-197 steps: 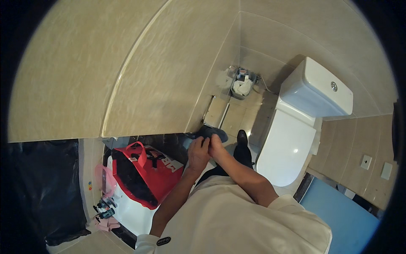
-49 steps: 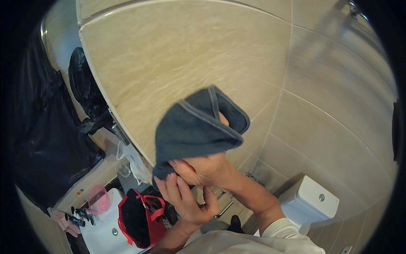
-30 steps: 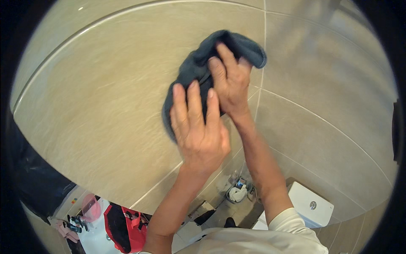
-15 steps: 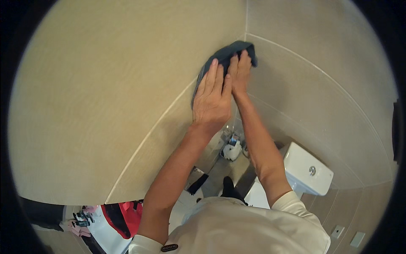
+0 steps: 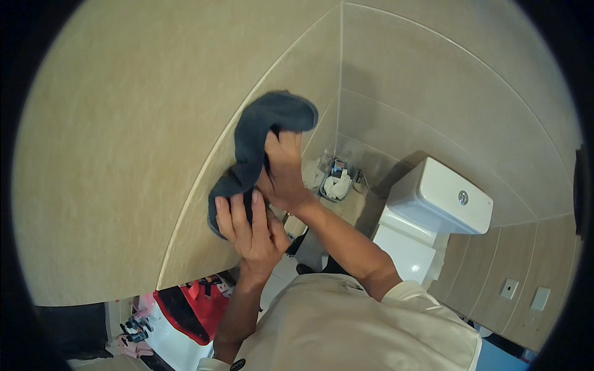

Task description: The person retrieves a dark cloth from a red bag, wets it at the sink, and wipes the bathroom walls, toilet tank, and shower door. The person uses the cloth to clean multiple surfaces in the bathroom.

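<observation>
A dark blue-grey cloth (image 5: pixel 257 133) lies bunched against the beige tiled wall (image 5: pixel 148 136), along a pale grout line. My right hand (image 5: pixel 284 167) grips its upper part, fingers curled into the folds. Lower down and to the left, my left hand (image 5: pixel 250 229) has its fingers bent over the cloth's lower end. The two hands are close together, the right one higher. The palm sides and the fingertips under the cloth are hidden.
To the right stands a white toilet with its cistern (image 5: pixel 448 195). A small bin (image 5: pixel 337 182) with white waste sits in the far corner. A red and black bag (image 5: pixel 195 309) rests at lower left by a white basin (image 5: pixel 170 337). Wall sockets (image 5: pixel 508 289) are at right.
Both hands and the cloth have moved left and down along the wall, away from the corner. The cloth is now more bunched, and the left hand has dropped below the right. The view has shifted.
</observation>
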A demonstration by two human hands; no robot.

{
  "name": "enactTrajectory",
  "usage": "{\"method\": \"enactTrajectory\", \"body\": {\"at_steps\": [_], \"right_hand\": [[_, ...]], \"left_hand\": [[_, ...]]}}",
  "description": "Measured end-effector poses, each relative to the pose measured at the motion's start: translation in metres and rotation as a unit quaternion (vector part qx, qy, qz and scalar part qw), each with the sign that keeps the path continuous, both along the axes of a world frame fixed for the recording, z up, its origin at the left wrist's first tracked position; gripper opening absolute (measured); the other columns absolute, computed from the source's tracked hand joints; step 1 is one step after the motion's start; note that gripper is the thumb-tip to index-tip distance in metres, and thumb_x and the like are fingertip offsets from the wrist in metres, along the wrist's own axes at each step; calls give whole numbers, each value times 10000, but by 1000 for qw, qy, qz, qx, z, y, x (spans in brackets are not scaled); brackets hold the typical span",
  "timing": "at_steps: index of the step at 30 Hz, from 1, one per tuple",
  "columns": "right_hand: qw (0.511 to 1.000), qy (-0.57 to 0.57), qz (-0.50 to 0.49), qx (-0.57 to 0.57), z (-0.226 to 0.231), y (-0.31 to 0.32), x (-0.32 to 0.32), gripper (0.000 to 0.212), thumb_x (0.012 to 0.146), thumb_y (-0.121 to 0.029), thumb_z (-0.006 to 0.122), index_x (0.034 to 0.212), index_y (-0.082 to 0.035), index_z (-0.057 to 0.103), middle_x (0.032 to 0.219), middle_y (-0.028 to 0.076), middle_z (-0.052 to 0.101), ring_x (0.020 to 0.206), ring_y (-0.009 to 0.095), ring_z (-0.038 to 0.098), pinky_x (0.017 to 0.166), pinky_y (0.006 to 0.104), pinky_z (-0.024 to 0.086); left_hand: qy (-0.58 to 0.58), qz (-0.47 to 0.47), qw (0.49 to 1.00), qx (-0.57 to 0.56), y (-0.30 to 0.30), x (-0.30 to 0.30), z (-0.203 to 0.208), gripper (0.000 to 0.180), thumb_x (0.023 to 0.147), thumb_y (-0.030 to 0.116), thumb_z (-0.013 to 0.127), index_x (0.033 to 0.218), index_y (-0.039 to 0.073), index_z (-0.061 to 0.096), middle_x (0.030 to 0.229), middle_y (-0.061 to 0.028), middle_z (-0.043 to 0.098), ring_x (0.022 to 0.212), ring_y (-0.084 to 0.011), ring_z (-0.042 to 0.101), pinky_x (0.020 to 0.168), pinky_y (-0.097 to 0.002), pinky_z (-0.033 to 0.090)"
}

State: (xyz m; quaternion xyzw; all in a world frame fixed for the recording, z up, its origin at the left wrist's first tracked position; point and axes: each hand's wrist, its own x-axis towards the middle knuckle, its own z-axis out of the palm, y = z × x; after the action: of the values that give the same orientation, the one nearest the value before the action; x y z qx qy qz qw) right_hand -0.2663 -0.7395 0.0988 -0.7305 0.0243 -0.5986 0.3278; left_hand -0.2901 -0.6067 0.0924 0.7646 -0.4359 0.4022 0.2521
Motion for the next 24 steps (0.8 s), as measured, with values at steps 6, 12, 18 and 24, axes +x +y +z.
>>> {"method": "enactTrajectory", "body": {"at_steps": [6, 12, 18, 24], "right_hand": [[999, 10, -38, -12, 6, -59, 26, 399, 723, -182, 613, 1059, 26, 561, 1027, 248, 492, 931, 433, 448, 825, 504, 347], [997, 35, -58, 41, -12, -161, 49, 375, 781, -181, 559, 1094, 23, 517, 1011, 229, 471, 972, 414, 422, 865, 478, 347], [989, 111, -56, 83, -119, -206, 63, 312, 858, -192, 484, 1090, 16, 490, 1046, 244, 466, 998, 421, 418, 911, 465, 328], [961, 141, -13, 236, -195, -144, 41, 292, 905, -221, 438, 1077, 14, 466, 1093, 279, 465, 1028, 464, 419, 900, 504, 324]], "left_hand": [[-26, -4, 1000, 15, -54, 17, 16, 364, 774, 53, 549, 1126, 8, 630, 1260, -239, 513, 1230, -457, 393, 975, -516, 333], [-19, -107, 994, 23, -144, 53, 8, 399, 744, 6, 567, 1141, 22, 598, 1288, -192, 496, 1246, -438, 387, 979, -511, 337], [39, -138, 983, 116, -184, 68, -36, 385, 740, 35, 573, 1124, 4, 590, 1294, -209, 479, 1263, -412, 381, 982, -514, 346], [126, -127, 969, 171, -156, 55, -96, 433, 743, 31, 540, 1174, 0, 572, 1285, -235, 487, 1236, -417, 415, 962, -516, 367]]}}
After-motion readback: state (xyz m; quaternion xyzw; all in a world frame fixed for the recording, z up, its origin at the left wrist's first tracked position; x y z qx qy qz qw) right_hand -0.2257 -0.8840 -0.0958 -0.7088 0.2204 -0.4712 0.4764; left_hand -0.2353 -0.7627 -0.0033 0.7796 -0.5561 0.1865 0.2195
